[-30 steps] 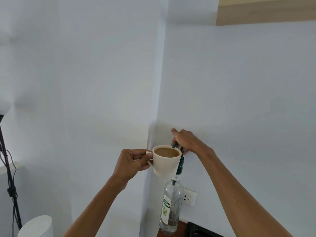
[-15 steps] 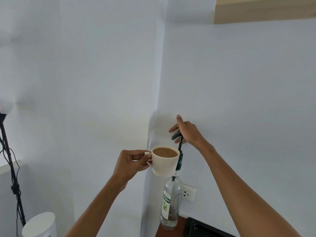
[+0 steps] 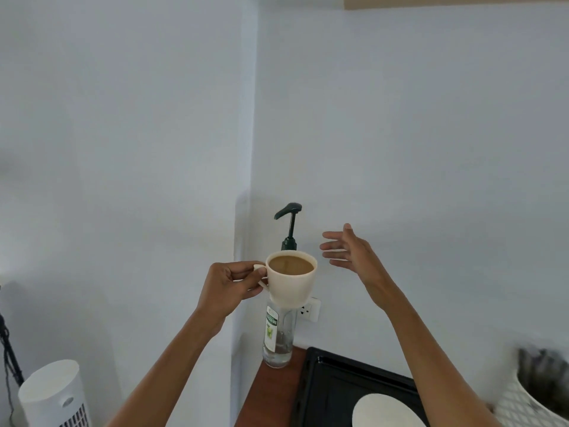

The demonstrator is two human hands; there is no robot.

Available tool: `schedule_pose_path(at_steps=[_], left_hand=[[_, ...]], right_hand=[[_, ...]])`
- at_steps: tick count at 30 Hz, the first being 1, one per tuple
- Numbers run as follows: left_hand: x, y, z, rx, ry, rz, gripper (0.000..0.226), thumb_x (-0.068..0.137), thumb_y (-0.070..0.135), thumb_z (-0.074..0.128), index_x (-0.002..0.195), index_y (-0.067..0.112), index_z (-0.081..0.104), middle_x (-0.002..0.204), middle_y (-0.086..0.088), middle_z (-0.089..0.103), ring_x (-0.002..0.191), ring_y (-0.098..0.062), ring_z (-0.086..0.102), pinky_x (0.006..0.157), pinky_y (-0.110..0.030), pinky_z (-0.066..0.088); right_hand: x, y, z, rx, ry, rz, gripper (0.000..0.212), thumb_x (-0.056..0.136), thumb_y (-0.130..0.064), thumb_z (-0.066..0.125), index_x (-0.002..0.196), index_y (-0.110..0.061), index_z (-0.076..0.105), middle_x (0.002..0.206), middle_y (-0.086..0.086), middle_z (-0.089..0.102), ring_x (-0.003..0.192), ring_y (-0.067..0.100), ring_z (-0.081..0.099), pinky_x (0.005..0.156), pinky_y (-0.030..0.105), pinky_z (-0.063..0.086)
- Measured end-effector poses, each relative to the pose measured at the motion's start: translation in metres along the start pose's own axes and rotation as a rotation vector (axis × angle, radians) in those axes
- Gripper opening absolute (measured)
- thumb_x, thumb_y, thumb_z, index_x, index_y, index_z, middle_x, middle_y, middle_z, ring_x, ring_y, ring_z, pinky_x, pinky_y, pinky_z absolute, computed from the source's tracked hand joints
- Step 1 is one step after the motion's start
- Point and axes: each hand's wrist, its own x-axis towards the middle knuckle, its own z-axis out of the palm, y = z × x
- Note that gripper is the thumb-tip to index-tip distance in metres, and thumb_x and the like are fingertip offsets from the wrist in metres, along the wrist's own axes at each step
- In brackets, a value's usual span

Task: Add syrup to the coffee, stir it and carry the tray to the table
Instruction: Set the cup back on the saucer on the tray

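My left hand [image 3: 229,286] grips the handle of a cream cup of coffee [image 3: 292,280] and holds it up in front of the syrup bottle [image 3: 278,340]. The clear bottle stands on a brown counter in the wall corner. Its dark green pump [image 3: 288,221] rises above the cup, with the spout pointing left. My right hand [image 3: 348,249] hovers to the right of the pump, fingers spread, touching nothing. A black tray [image 3: 332,383] lies on the counter at the lower right, carrying a white saucer [image 3: 383,411].
A wall socket [image 3: 311,309] sits behind the cup. A white patterned vase [image 3: 529,402] stands at the far right beside the tray. A white cylindrical appliance [image 3: 52,396] and a black stand with cables [image 3: 7,349] are at the lower left.
My right hand has let go of the pump head and moved off to the right, opening. The pump has risen to full height. The view has tilted down, showing tray and saucer.
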Motion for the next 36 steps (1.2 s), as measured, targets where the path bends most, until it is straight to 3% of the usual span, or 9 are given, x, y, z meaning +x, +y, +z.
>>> schedule_pose_path(at_steps=[5,8,11,16,20,25,32,36], left_hand=[[-0.017,-0.017,0.029,0.006,-0.020,-0.055,0.016,0.092,0.010,0.074,0.096,0.021,0.086,0.091,-0.008,0.084,0.091,-0.021,0.080,0.082,-0.028,0.064],[-0.030,-0.026,0.048,-0.006,-0.035,-0.085,0.017,0.091,0.010,0.074,0.093,0.022,0.085,0.089,-0.008,0.084,0.089,-0.020,0.080,0.079,-0.026,0.064],[-0.042,-0.035,0.070,-0.018,-0.044,-0.113,0.015,0.090,0.009,0.075,0.094,0.020,0.085,0.089,-0.008,0.084,0.087,-0.019,0.080,0.078,-0.025,0.064],[-0.063,-0.050,0.101,-0.036,-0.052,-0.165,0.014,0.092,0.006,0.072,0.099,0.012,0.083,0.078,-0.003,0.082,0.066,-0.008,0.074,0.063,-0.014,0.058],[-0.079,-0.062,0.121,-0.103,-0.083,-0.191,0.017,0.094,0.005,0.070,0.097,0.014,0.084,0.091,-0.010,0.083,0.084,-0.019,0.081,0.074,-0.022,0.063],[-0.098,-0.082,0.140,-0.113,-0.130,-0.220,0.018,0.094,0.008,0.070,0.099,0.017,0.084,0.096,-0.011,0.083,0.094,-0.021,0.080,0.080,-0.023,0.063],[-0.122,-0.110,0.162,-0.100,-0.159,-0.279,0.018,0.094,0.008,0.070,0.101,0.019,0.084,0.098,-0.008,0.083,0.095,-0.016,0.079,0.080,-0.022,0.062],[-0.130,-0.125,0.172,-0.093,-0.160,-0.294,0.019,0.094,0.008,0.071,0.101,0.020,0.084,0.098,-0.008,0.083,0.095,-0.017,0.079,0.080,-0.023,0.062]], right_hand=[[-0.064,0.039,-0.021,0.076,-0.105,0.070,0.042,0.110,-0.037,0.035,0.129,-0.020,0.068,0.121,0.002,0.074,0.111,0.019,0.072,0.105,0.043,0.053],[-0.096,0.056,-0.031,0.118,-0.153,0.100,0.040,0.101,-0.036,0.046,0.130,-0.020,0.067,0.125,-0.001,0.073,0.116,0.019,0.070,0.108,0.045,0.051],[-0.119,0.068,-0.041,0.106,-0.153,0.101,0.034,0.103,-0.021,0.047,0.131,-0.022,0.066,0.129,-0.004,0.071,0.120,0.018,0.067,0.110,0.045,0.049],[-0.151,0.081,-0.057,0.058,-0.095,0.087,0.039,0.093,-0.027,0.055,0.130,-0.030,0.067,0.128,-0.009,0.071,0.124,0.010,0.064,0.108,0.038,0.050],[-0.170,0.093,-0.072,0.055,-0.065,0.110,0.033,0.102,-0.020,0.054,0.131,-0.030,0.066,0.128,-0.011,0.070,0.123,0.008,0.064,0.107,0.036,0.052],[-0.196,0.111,-0.087,0.079,-0.031,0.156,0.036,0.103,-0.012,0.054,0.133,-0.030,0.065,0.129,-0.010,0.070,0.123,0.011,0.064,0.107,0.042,0.053],[-0.226,0.141,-0.101,0.112,-0.003,0.197,0.041,0.100,-0.006,0.058,0.134,-0.028,0.065,0.128,-0.007,0.072,0.127,0.011,0.062,0.115,0.049,0.043],[-0.231,0.156,-0.106,0.126,0.013,0.227,0.042,0.099,-0.006,0.059,0.128,-0.035,0.067,0.128,-0.008,0.072,0.127,0.011,0.061,0.116,0.051,0.042]])
